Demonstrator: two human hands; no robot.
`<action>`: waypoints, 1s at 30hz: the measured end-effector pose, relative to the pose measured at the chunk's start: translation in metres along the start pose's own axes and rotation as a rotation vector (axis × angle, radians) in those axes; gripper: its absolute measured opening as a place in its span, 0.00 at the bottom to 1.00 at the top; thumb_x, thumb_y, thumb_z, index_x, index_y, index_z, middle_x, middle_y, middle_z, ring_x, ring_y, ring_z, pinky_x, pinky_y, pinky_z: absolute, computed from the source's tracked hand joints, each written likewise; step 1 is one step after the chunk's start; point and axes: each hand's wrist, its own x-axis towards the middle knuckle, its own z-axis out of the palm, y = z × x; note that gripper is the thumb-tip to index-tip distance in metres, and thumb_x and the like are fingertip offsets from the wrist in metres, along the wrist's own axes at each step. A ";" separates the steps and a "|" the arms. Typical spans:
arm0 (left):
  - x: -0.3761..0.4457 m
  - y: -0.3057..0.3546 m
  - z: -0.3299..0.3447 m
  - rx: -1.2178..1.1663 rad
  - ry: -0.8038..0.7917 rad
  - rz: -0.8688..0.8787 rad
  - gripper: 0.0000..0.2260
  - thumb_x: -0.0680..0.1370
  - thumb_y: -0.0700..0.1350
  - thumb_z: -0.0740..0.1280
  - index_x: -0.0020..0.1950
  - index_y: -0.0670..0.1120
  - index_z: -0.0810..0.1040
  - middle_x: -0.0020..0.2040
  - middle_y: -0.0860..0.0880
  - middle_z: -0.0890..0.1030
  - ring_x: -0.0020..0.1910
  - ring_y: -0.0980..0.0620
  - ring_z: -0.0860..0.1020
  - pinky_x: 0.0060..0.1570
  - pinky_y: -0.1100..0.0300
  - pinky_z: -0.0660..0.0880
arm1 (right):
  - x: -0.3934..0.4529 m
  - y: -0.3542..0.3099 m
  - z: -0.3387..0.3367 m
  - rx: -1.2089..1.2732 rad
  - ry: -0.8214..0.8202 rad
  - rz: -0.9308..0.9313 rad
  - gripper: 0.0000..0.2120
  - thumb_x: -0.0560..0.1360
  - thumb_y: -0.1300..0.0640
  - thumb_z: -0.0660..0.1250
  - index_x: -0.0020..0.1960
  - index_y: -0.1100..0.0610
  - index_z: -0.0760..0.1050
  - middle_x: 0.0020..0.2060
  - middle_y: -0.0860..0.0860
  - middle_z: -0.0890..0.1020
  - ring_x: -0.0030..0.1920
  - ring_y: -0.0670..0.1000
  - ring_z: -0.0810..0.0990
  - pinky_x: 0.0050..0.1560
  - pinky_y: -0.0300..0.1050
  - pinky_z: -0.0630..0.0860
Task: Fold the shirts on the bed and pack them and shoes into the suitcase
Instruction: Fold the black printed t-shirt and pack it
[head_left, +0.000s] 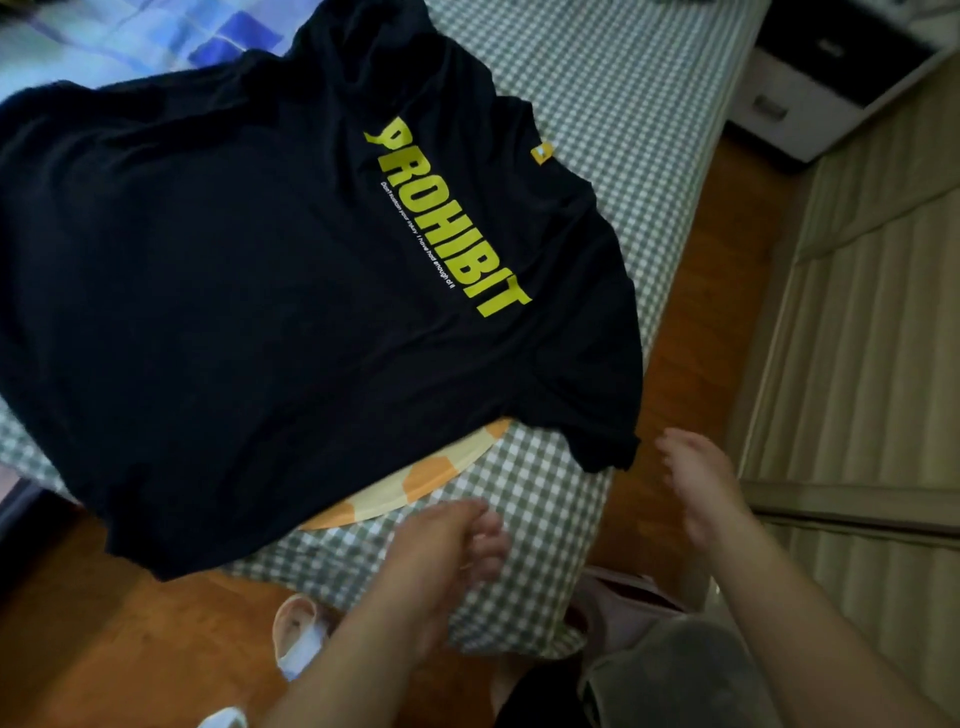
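I see a black T-shirt (270, 291) spread flat on the bed (597, 93), printed side up, with yellow "PROHIBIT" lettering (447, 218) across it. Its lower edge overhangs the near corner of the green-checked bedding. An orange-and-cream patterned item (415, 491) lies partly under the shirt; I cannot tell what it is. My left hand (452, 540) hovers over the bed corner, fingers loosely curled, holding nothing. My right hand (698, 493) sits just beside the shirt's sleeve (602, 441), fingers relaxed and spread, holding nothing; contact with the sleeve cannot be confirmed owing to blur. A light-coloured shoe (298, 639) rests on the wooden floor (104, 649) near the bed. No suitcase appears in view.
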 end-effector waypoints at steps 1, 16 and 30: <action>0.011 0.004 0.024 0.048 0.007 0.049 0.03 0.82 0.40 0.64 0.48 0.43 0.73 0.42 0.43 0.71 0.42 0.45 0.72 0.37 0.57 0.68 | 0.013 -0.009 -0.002 -0.057 -0.044 -0.071 0.17 0.82 0.52 0.64 0.70 0.50 0.72 0.65 0.48 0.75 0.65 0.53 0.74 0.66 0.51 0.71; 0.073 0.006 0.120 0.079 0.358 0.471 0.16 0.74 0.53 0.75 0.46 0.42 0.77 0.46 0.48 0.81 0.47 0.48 0.79 0.54 0.54 0.72 | 0.102 -0.059 -0.025 -0.158 -0.400 -0.397 0.14 0.85 0.48 0.57 0.51 0.54 0.78 0.47 0.50 0.83 0.48 0.51 0.82 0.46 0.51 0.79; 0.061 -0.035 0.108 0.562 0.383 0.130 0.17 0.83 0.50 0.65 0.50 0.35 0.79 0.30 0.41 0.81 0.28 0.49 0.78 0.32 0.60 0.73 | 0.103 -0.025 -0.029 -0.372 -0.524 -0.224 0.11 0.83 0.54 0.62 0.45 0.59 0.75 0.38 0.52 0.82 0.36 0.48 0.81 0.34 0.43 0.75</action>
